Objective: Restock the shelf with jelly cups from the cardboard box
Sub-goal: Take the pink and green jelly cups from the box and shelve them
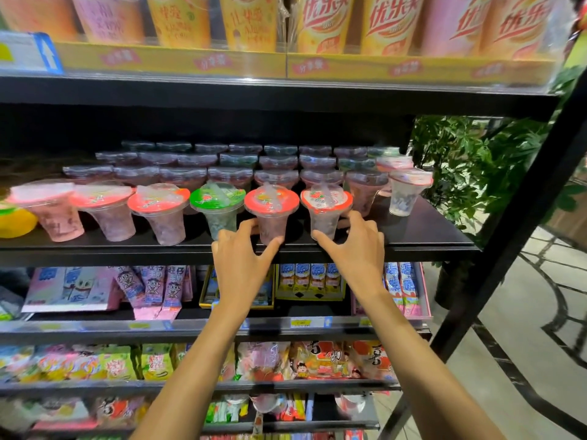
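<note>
Several clear jelly cups with red or pink lids, and one with a green lid (217,200), stand in a front row on the black shelf (127,253). More rows fill the dark space behind them. My left hand (239,260) holds the narrow base of a red-lidded jelly cup (271,203), thumb on its right and fingers on its left. My right hand (359,247) holds the base of the neighbouring red-lidded cup (327,200), thumb in front and fingers behind. Both cups stand upright on the shelf near its front edge. The cardboard box is out of view.
Tall drink cups (324,23) line the shelf above, leaving low headroom. Snack packs (149,287) fill the shelves below. A yellow object (16,221) sits at the far left. A leafy plant (460,160) and the rack's slanted black post (524,217) are to the right.
</note>
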